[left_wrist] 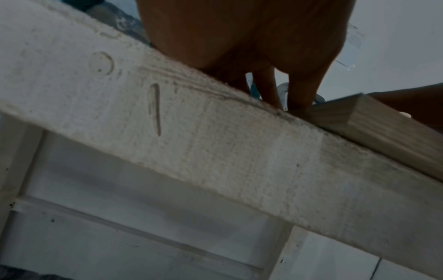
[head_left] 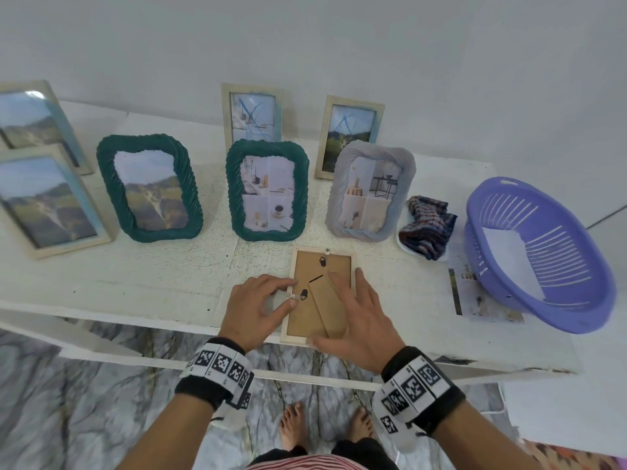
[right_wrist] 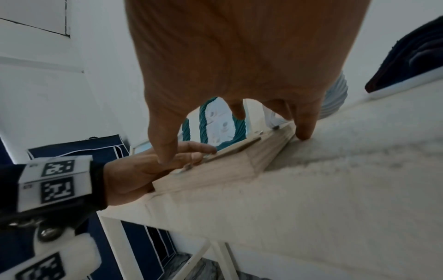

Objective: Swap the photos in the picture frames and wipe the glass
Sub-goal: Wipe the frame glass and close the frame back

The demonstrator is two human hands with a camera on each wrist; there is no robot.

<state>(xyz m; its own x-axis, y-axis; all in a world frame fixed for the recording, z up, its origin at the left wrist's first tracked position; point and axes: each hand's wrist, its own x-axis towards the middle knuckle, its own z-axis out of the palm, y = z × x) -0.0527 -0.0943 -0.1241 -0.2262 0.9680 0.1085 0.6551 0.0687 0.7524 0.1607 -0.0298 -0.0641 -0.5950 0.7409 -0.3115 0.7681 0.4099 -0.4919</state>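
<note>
A light wooden picture frame [head_left: 288, 336] lies face down at the table's front edge, its brown backing board [head_left: 307, 317] and stand leg facing up. My left hand [head_left: 291, 295] is at the frame's left side, where thumb and index finger pinch a small metal tab. My right hand [head_left: 353, 307] lies flat on the backing with its fingers spread and its thumb at the near rim. In the right wrist view its little finger [right_wrist: 303, 130] touches the table beside the frame [right_wrist: 227, 168]. The left wrist view shows my left-hand fingers [left_wrist: 299, 94] at the frame's corner [left_wrist: 359, 117].
Standing frames line the table behind: two green ones [head_left: 149, 184] [head_left: 268, 188], a grey one [head_left: 369, 188], and wooden ones at the back and left. A checked cloth [head_left: 427, 228] lies on a small white tray at the right. A purple basket [head_left: 539, 252] rests on loose photos [head_left: 471, 296].
</note>
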